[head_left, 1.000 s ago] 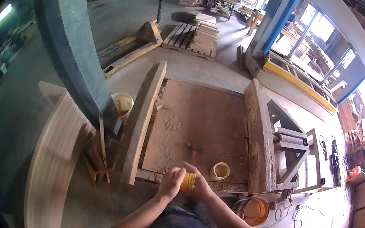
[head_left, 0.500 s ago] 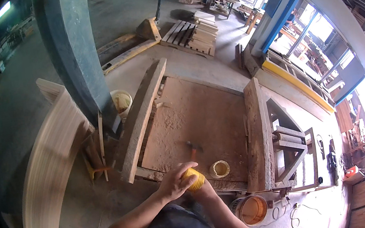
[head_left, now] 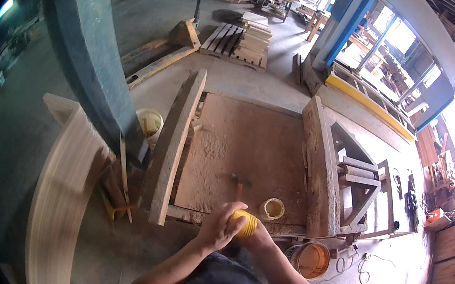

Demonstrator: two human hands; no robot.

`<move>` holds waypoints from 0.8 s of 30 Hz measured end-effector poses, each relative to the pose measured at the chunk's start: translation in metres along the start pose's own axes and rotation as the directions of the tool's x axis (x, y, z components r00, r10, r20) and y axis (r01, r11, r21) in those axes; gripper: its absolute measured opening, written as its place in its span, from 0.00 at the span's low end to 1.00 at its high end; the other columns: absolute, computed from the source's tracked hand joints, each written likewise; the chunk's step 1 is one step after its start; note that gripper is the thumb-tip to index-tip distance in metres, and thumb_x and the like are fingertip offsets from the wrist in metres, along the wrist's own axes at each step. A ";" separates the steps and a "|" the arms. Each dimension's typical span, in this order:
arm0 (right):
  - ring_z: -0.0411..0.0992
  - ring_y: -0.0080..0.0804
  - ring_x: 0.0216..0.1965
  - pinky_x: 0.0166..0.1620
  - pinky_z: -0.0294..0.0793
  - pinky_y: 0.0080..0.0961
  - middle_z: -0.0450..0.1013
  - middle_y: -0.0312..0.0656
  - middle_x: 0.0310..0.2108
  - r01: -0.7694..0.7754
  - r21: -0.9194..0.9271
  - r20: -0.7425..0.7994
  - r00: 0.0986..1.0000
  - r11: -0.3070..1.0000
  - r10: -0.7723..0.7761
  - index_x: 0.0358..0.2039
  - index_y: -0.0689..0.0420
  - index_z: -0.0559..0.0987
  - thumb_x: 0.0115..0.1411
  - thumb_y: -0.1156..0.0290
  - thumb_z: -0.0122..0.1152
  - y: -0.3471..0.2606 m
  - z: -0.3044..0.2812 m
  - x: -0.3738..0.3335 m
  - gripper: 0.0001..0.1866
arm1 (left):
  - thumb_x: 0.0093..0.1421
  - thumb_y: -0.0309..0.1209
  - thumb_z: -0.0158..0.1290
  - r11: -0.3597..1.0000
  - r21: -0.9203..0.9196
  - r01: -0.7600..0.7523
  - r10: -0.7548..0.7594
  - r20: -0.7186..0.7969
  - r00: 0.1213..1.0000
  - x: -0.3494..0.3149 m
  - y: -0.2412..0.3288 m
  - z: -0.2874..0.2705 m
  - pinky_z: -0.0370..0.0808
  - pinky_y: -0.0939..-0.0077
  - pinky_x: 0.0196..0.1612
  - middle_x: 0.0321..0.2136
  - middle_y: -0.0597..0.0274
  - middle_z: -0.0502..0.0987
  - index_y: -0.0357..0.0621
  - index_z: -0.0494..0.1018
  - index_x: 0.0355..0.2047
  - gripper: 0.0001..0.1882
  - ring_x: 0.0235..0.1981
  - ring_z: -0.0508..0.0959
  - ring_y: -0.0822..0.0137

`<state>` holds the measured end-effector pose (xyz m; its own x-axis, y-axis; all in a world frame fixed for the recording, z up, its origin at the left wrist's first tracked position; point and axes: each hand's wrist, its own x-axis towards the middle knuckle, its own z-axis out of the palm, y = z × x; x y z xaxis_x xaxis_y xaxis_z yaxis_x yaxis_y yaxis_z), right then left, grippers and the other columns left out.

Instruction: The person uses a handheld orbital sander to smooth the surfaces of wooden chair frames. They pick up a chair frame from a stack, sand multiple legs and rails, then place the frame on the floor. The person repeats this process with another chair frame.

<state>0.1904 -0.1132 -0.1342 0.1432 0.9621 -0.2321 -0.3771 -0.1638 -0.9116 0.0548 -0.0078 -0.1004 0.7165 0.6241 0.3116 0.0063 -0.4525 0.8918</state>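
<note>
In front of my body I hold a yellow ribbed cylinder-shaped thing (head_left: 246, 224); whether it is a bottle or a tub I cannot make out. My left hand (head_left: 216, 226) is closed on it, with the fingers over its top and the thumb along its side. My right hand (head_left: 252, 239) meets its lower right end, and its fingers are hidden behind it. Just beyond lies a hammer (head_left: 239, 188) with an orange-red handle and a dark head. To its right stands a small open pot (head_left: 272, 209) with a yellowish inside. Both rest on a dusty brown board (head_left: 250, 138).
Thick wooden beams flank the board at left (head_left: 178, 149) and right (head_left: 319, 169). A bucket (head_left: 311, 260) stands low on the right. Further left are a curved wooden panel (head_left: 61, 208), a green column (head_left: 89, 62) and a white bucket (head_left: 149, 124). A pallet jack (head_left: 183, 40) is behind.
Both hands and the yellow thing stay together and have hardly moved. The whole view has shifted very slightly.
</note>
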 end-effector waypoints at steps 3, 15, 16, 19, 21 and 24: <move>0.77 0.27 0.51 0.55 0.77 0.26 0.77 0.35 0.51 -0.041 0.096 -0.015 0.999 0.994 0.043 0.55 0.56 0.76 0.64 0.78 0.67 0.003 0.000 -0.003 0.20 | 0.73 0.51 0.50 0.999 0.005 0.036 -0.036 0.003 0.999 -0.002 0.003 0.000 0.77 0.55 0.51 0.44 0.47 0.80 0.44 0.74 0.54 0.24 0.47 0.81 0.44; 0.77 0.28 0.52 0.54 0.77 0.26 0.77 0.35 0.51 0.002 0.076 0.035 0.999 0.997 -0.005 0.55 0.56 0.77 0.67 0.75 0.64 0.015 -0.008 -0.003 0.17 | 0.75 0.47 0.46 0.998 0.051 -0.023 0.020 0.062 0.998 -0.003 0.005 0.002 0.77 0.56 0.52 0.46 0.46 0.78 0.42 0.70 0.55 0.21 0.47 0.80 0.45; 0.78 0.27 0.50 0.52 0.78 0.26 0.78 0.35 0.49 0.034 0.041 0.021 0.999 0.999 -0.035 0.54 0.55 0.78 0.67 0.73 0.66 0.017 -0.008 -0.003 0.16 | 0.75 0.46 0.46 0.999 0.041 -0.028 0.026 0.056 0.998 -0.004 0.004 0.003 0.77 0.56 0.51 0.46 0.46 0.78 0.42 0.70 0.55 0.21 0.47 0.80 0.45; 0.78 0.27 0.49 0.52 0.78 0.26 0.79 0.33 0.48 -0.032 0.304 0.018 0.999 0.952 0.028 0.52 0.56 0.78 0.67 0.74 0.66 -0.003 0.002 -0.010 0.14 | 0.76 0.44 0.45 0.999 0.041 0.032 -0.035 0.056 0.998 -0.005 0.009 -0.001 0.77 0.56 0.51 0.45 0.46 0.79 0.42 0.71 0.54 0.19 0.47 0.81 0.46; 0.79 0.26 0.48 0.52 0.78 0.26 0.79 0.33 0.47 -0.052 0.233 -0.037 0.997 0.971 0.063 0.50 0.56 0.79 0.66 0.74 0.67 -0.005 0.004 -0.013 0.13 | 0.76 0.44 0.45 0.998 0.065 0.019 -0.023 0.054 0.998 -0.004 0.009 0.000 0.77 0.57 0.51 0.44 0.47 0.79 0.42 0.71 0.53 0.18 0.46 0.81 0.49; 0.79 0.28 0.47 0.52 0.79 0.27 0.78 0.36 0.48 -0.042 0.102 -0.057 0.997 0.994 0.048 0.52 0.58 0.78 0.65 0.72 0.68 -0.016 0.008 -0.018 0.16 | 0.76 0.44 0.45 0.995 0.024 0.097 -0.099 0.069 0.993 -0.003 0.010 0.001 0.77 0.60 0.50 0.42 0.49 0.79 0.41 0.71 0.53 0.19 0.45 0.81 0.53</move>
<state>0.1863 -0.1263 -0.1127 0.1765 0.9393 -0.2943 -0.4743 -0.1808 -0.8616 0.0535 -0.0146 -0.0922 0.7586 0.6205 0.1988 0.0926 -0.4046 0.9098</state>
